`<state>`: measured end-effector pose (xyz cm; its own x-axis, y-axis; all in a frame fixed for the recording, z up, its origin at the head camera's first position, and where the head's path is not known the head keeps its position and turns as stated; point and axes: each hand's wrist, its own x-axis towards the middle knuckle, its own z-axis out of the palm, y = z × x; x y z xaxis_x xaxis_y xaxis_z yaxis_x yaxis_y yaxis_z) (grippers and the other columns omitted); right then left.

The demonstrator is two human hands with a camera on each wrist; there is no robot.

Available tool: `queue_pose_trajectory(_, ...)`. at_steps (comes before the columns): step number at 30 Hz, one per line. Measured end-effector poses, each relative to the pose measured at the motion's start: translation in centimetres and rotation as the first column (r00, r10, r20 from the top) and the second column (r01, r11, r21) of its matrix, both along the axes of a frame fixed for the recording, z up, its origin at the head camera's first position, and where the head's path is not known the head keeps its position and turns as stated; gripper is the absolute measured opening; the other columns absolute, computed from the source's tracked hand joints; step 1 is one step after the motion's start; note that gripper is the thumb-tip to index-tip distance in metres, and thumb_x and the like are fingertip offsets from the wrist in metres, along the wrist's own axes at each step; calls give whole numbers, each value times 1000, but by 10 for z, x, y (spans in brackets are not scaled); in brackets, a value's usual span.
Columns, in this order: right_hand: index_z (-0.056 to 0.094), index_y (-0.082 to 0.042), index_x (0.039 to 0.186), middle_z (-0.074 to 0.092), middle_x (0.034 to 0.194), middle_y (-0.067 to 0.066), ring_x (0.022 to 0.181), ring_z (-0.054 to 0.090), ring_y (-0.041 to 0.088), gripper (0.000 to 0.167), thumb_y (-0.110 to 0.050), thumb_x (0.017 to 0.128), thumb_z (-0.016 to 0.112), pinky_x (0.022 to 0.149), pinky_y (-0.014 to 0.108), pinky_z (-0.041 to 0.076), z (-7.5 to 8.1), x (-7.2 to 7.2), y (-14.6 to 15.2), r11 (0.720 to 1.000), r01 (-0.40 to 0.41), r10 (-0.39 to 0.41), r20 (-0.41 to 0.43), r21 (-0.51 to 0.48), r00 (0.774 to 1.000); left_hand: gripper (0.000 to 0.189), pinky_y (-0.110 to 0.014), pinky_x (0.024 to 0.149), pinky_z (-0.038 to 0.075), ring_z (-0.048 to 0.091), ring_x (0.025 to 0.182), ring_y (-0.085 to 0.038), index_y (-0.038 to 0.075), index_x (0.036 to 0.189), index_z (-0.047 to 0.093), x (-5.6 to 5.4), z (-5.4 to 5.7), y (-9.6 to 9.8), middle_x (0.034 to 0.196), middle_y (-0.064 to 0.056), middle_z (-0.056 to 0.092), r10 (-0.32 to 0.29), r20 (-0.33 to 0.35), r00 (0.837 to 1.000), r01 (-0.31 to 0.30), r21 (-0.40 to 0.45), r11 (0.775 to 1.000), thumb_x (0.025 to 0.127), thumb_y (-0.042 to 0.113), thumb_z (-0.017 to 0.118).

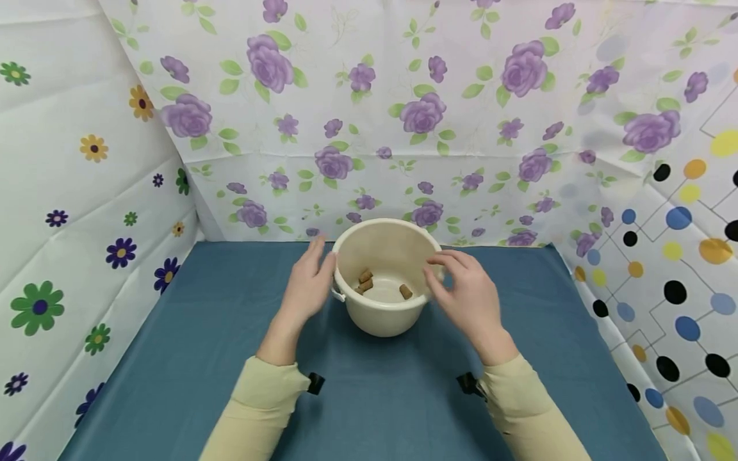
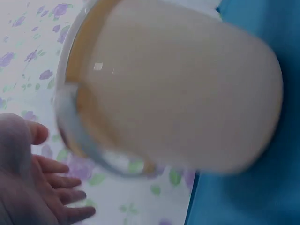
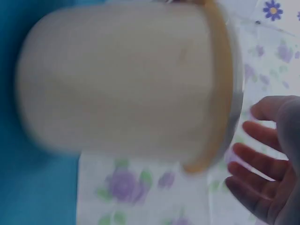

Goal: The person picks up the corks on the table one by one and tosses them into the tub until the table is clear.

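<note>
A cream plastic bucket (image 1: 383, 321) stands upright between my two hands, with several brown cork-like pieces (image 1: 406, 292) lying on its bottom. At the bucket's left side my left hand (image 1: 305, 282) is held up, its fingers straight beside the rim and nothing in its grasp. The bucket's handle (image 2: 84, 129) shows near that hand in the left wrist view. Over at the right rim is my right hand (image 1: 469, 298), fingers slightly bent and spread. In the right wrist view its fingertips (image 3: 239, 149) are just off the rim, holding nothing.
A blue cloth (image 1: 230, 333) covers the table under the bucket. Behind it hangs a white sheet with purple roses (image 1: 423, 115). Flower-patterned cloth (image 1: 69, 256) stands along the left side, dotted cloth (image 1: 686, 288) along the right.
</note>
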<state>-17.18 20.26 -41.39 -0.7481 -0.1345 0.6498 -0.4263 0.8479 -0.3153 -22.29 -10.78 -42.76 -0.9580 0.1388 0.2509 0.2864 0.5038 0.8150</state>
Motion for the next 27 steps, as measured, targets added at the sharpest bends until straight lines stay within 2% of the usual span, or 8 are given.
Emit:
queue_pose_trajectory(5, 79, -8, 116, 73, 123, 13, 119, 66, 36, 27, -24, 95, 84, 84, 55, 60, -29, 21, 58, 994, 54, -56, 10, 92, 998, 36, -57, 109, 50, 62, 135, -36, 1, 121, 79, 15, -14, -55, 143, -13, 68, 11, -284, 959, -41, -98, 994, 115, 22, 50)
queue_pose_trajectory(8, 77, -8, 124, 68, 132, 17, 125, 62, 41, 37, -30, 95, 83, 90, 60, 57, -48, 37, 95, 979, 62, -89, 134, 195, 987, 33, -60, 106, 50, 62, 134, -39, 3, 120, 80, 33, -28, -93, 142, -14, 69, -39, -314, 949, -36, -232, 972, 115, 22, 53)
queue_pose_trajectory(10, 70, -10, 140, 57, 150, 21, 139, 51, 45, 52, -40, 98, 80, 103, 69, 47, -59, 48, 116, 964, 47, -120, 267, 262, 956, 39, -64, 119, 35, 41, 152, -42, 2, 140, 69, 44, -38, -118, 161, -18, 50, -83, -281, 956, -22, -351, 936, 114, 28, 56)
queue_pose_trajectory(12, 55, -17, 158, 35, 168, 23, 154, 29, 50, 70, -53, 100, 73, 113, 81, 25, -69, 59, 133, 950, 18, -153, 416, 310, 897, 61, -70, 125, 11, 11, 163, -44, 7, 162, 47, 53, -47, -140, 176, -17, 20, -109, -239, 965, -24, -495, 869, 112, 40, 58)
queue_pose_trajectory(15, 28, -28, 172, -1, 179, 19, 161, -6, 52, 87, -68, 102, 58, 107, 90, -12, -84, 71, 145, 939, -22, -195, 585, 342, 787, 90, -75, 117, -20, -26, 160, -40, 18, 174, 15, 64, -59, -169, 178, -11, -18, -113, -168, 979, -28, -665, 747, 106, 56, 60)
queue_pose_trajectory(17, 21, -30, 174, -11, 178, 17, 159, -17, 52, 89, -73, 102, 53, 99, 87, -27, -93, 76, 147, 941, -37, -200, 644, 336, 739, 98, -76, 111, -27, -30, 159, -36, 25, 175, 6, 69, -65, -184, 177, -7, -22, -109, -118, 987, -11, -728, 685, 103, 63, 61)
queue_pose_trajectory(20, 23, -28, 173, -8, 179, 17, 159, -16, 51, 90, -74, 101, 52, 98, 81, -34, -103, 82, 144, 943, -42, -200, 665, 329, 719, 99, -76, 108, -30, -30, 158, -35, 28, 174, 4, 76, -72, -199, 177, -5, -22, -108, -24, 994, 54, -751, 658, 102, 65, 61)
queue_pose_trajectory(27, 29, -25, 172, 1, 179, 19, 160, -14, 50, 91, -75, 100, 53, 100, 80, -34, -105, 87, 139, 936, -39, -218, 662, 351, 717, 97, -77, 107, -31, -32, 158, -35, 30, 174, 2, 83, -77, -206, 177, -5, -23, -103, 110, 989, 151, -744, 651, 103, 66, 58)
